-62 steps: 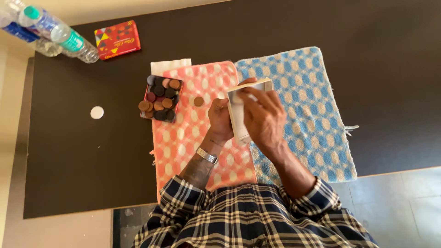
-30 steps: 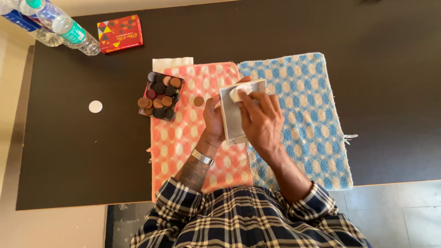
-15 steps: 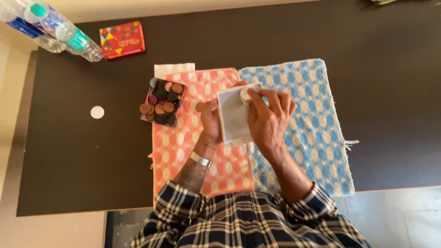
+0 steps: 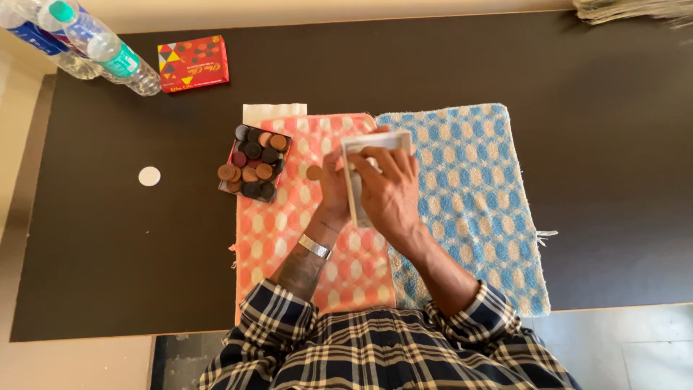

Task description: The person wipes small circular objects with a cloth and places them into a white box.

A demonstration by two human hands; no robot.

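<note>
Dark, matte counter filling most of the view, edged along the far side and the left by a pale cream surface. Past the near edge, light grey floor in large tiles. Soft, even light, with no hard shadows.

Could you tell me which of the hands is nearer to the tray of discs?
Left. The left hand is just right of the tray; the right hand lies farther right.

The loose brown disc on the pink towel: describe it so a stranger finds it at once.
Start at the pink checked towel on the dark table. Between the tray of discs and the left hand lies one brown disc, alone on the cloth, outside the tray.
</note>
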